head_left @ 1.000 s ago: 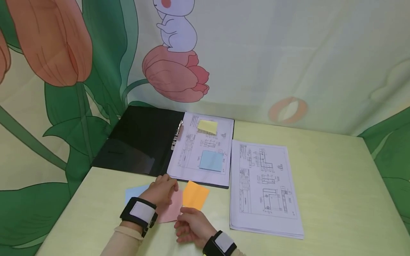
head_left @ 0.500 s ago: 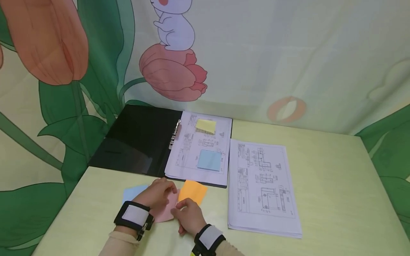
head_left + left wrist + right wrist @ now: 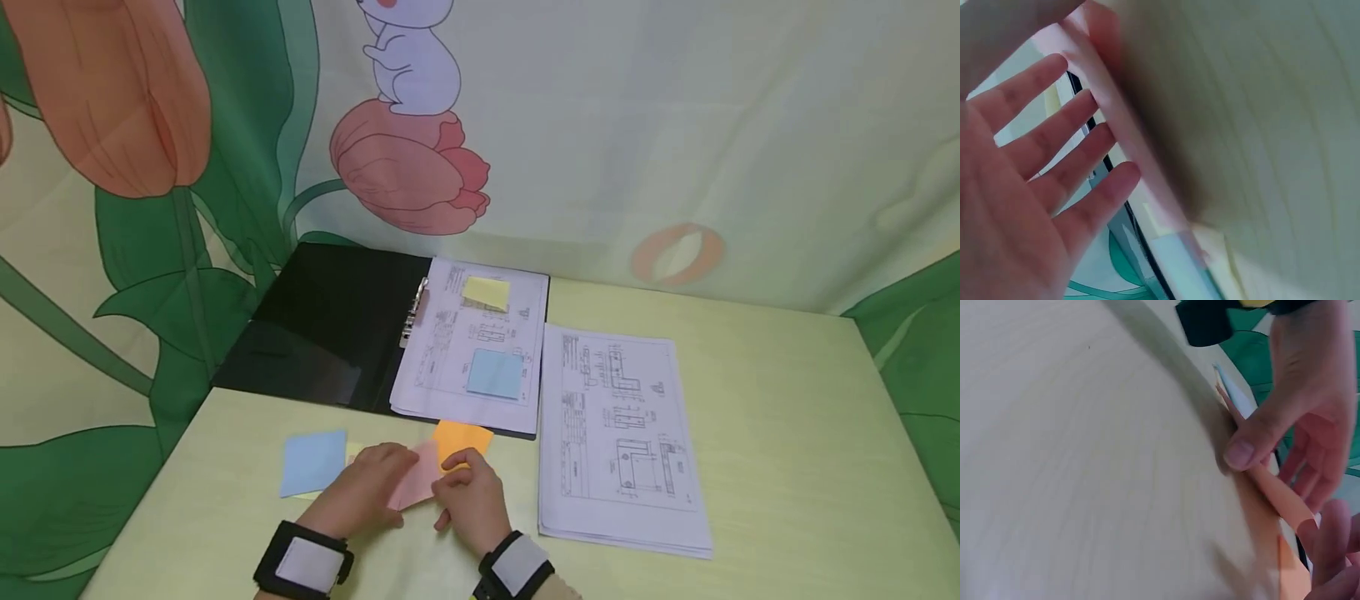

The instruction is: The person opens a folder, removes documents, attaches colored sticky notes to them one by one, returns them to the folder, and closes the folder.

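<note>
A pink sticky note (image 3: 417, 482) lies between my two hands near the front of the table. My left hand (image 3: 363, 489) reaches over its left side; in the left wrist view the straight, spread fingers (image 3: 1079, 140) meet the pink paper's edge. The right wrist view shows the left thumb (image 3: 1244, 450) at the note's near edge, with that hand's other fingers behind the paper. My right hand (image 3: 474, 504) pinches the note's right corner, and the paper bends up slightly there. Just beyond the right fingertips is an orange sticky note (image 3: 465, 435), partly covered.
Left of the hands, a blue sticky note (image 3: 313, 463) overlaps yellow paper (image 3: 352, 452). An open black binder (image 3: 337, 325) lies behind, holding drawing sheets with a yellow note (image 3: 486, 292) and a blue note (image 3: 495, 374). A stack of drawings (image 3: 626, 450) sits right of it.
My right hand has come to the pink note's corner and, with it, shifted slightly right. The left hand has moved down, uncovering more of the blue note and some yellow paper.
</note>
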Demonstrator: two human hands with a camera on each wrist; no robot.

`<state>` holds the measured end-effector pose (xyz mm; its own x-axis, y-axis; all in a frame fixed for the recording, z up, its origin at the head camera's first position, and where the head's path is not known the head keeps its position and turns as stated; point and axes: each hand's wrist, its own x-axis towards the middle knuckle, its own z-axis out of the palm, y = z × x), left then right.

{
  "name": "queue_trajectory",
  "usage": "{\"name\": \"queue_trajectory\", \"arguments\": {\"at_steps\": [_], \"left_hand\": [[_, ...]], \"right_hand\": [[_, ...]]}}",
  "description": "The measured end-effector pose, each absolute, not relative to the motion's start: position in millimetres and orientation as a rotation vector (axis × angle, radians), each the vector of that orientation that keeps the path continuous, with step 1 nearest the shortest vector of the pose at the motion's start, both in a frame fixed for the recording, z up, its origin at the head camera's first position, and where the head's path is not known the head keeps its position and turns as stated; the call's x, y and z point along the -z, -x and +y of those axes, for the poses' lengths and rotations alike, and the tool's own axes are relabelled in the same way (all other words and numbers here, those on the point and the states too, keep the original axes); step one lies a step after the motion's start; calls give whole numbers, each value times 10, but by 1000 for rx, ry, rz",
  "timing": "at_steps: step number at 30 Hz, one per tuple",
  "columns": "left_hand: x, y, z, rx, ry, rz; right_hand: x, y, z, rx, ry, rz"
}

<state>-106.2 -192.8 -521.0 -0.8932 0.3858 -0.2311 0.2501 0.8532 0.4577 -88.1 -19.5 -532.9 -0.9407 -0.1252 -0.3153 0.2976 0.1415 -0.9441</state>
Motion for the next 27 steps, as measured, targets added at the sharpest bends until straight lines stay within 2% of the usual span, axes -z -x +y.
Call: {"name": "queue_trajectory", "arguments": {"at_steps": [7,11,16,27], "left_hand": [[5188,1037,-1873,-565,-483,2803],[4983,995,-1742,-852,-557,2607],[4763,990,-1443,-1308,-509,2162],[4758,1063,-973,-1622,-450,2152]], "right_hand": [[5177,697,243,1881,-189,2076],[5061,590,553,1884,-212,2025],[4852,524,830,1932,-255,2027],[4773,543,1090,1963,-583,2148]]}}
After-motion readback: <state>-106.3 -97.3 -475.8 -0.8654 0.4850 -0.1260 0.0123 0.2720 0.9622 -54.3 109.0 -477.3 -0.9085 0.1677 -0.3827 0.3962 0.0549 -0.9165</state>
